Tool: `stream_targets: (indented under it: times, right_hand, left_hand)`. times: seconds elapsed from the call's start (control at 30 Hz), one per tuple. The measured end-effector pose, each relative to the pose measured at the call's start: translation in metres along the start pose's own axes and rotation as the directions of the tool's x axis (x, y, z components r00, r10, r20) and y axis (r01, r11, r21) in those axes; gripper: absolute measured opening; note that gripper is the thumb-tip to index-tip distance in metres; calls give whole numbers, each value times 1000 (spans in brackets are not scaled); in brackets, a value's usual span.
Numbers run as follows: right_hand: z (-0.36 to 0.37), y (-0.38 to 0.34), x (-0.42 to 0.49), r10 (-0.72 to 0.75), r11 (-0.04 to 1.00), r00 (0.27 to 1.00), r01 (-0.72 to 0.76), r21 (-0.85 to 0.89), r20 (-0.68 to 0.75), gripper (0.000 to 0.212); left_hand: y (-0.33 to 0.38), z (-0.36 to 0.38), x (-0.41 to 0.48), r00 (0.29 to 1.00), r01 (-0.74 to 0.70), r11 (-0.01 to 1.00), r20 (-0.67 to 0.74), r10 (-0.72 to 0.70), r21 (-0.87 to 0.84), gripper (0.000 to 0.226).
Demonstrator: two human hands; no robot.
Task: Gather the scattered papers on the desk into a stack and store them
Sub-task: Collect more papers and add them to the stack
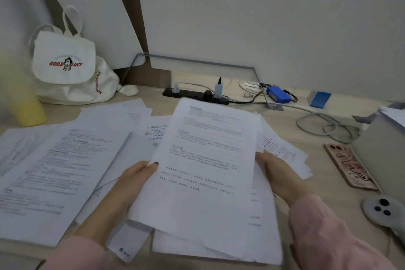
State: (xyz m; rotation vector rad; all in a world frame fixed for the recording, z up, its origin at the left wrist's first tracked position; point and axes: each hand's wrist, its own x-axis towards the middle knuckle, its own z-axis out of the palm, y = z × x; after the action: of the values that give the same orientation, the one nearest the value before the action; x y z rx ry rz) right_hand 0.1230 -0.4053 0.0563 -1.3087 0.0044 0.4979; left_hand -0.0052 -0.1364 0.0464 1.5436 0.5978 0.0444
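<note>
A bundle of printed white sheets [206, 171] is lifted in the middle of the view, held between both hands. My left hand [131, 180] grips its left edge, thumb on top of the page. My right hand [276, 173] holds the right edge, with its fingers mostly hidden behind the paper. More printed papers [57, 171] lie spread over the left part of the wooden desk [324, 173]. Further sheets [285, 149] stick out from under the bundle on the right, and some lie beneath it at the near edge.
A white canvas bag [70, 66] and a yellow cup [24, 98] stand at the back left. A power strip [192, 94], cables [324, 125] and a blue box [277, 94] line the back. On the right lie a phone [350, 165], a grey controller [382, 210] and a grey box [385, 142].
</note>
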Motion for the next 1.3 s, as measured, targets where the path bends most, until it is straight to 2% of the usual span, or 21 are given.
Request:
stream_targets:
  times: [0.17,0.2,0.27,0.3,0.33,0.37,0.4,0.47,0.53,0.57,0.63,0.73,0.87,0.93,0.97,1.03,1.1,1.2,1.3]
  right_hand:
    - [17,23,4,-42,999,999,42,22,33,29]
    - [17,25,5,-41,999,999,40,27,30,26]
    - [17,27,9,-48,998,999,48,41,-16,21]
    - [15,27,12,-64,998,996,65,13,-62,20]
    - [11,27,15,-97,993,988,87,-85,-121,18]
    - [7,26,18,-152,960,973,104,-259,-175,18]
    - [0,25,20,-222,876,954,103,-470,-204,21]
    - [-16,27,25,-319,562,932,40,-826,-171,44]
    - [-30,34,25,-289,253,950,-43,-967,-118,65]
    - [-34,39,24,-259,160,960,-70,-985,-110,71]
    - [-38,46,21,-235,99,966,-83,-992,-104,69]
    - [-39,49,17,-324,35,944,-61,-998,-69,55]
    - [-36,47,17,-380,-166,925,-63,-984,5,42]
    - [-37,45,16,-418,-170,908,-90,-981,-11,39]
    - [-37,42,16,-448,-105,893,-108,-989,-50,37]
    - [-37,36,14,-516,122,843,-105,-987,-153,36]
    - [-33,32,12,-584,275,790,-23,-961,-186,34]
    - [-19,29,5,-628,316,774,161,-935,-80,31]
    - [-5,29,-2,-638,236,764,315,-919,98,29]
  left_hand:
    - [-24,16,4,996,87,996,18,-86,-19,22]
    - [-26,17,4,996,89,995,19,-88,-34,25]
    - [-28,16,5,995,94,992,39,-90,-87,48]
    - [-29,15,6,994,98,990,55,-93,-99,55]
    - [-30,12,6,994,95,991,63,-89,-89,56]
    - [-30,9,6,995,81,995,60,-77,-67,52]
    - [-31,5,6,998,58,998,42,-56,-37,46]
    - [-33,-1,9,1000,12,1000,-14,-12,5,33]
    - [-35,-5,12,998,2,1000,-56,-1,13,31]
    - [-37,-6,14,997,7,1000,-76,-6,12,28]
    - [-42,-7,18,995,22,1000,-98,-22,-3,21]
    - [-47,-6,23,991,42,998,-124,-47,-44,22]
    - [-51,-5,25,992,30,997,-123,-39,-78,25]
    - [-52,-5,26,993,20,997,-113,-28,-69,26]
    - [-52,-6,26,994,20,997,-105,-27,-69,27]
    - [-52,-7,24,995,27,997,-90,-34,-74,30]
    - [-52,-8,23,997,38,996,-67,-43,-80,34]
    - [-51,-9,21,998,42,996,-46,-45,-80,39]
    - [-50,-10,21,999,41,994,-31,-44,-97,40]
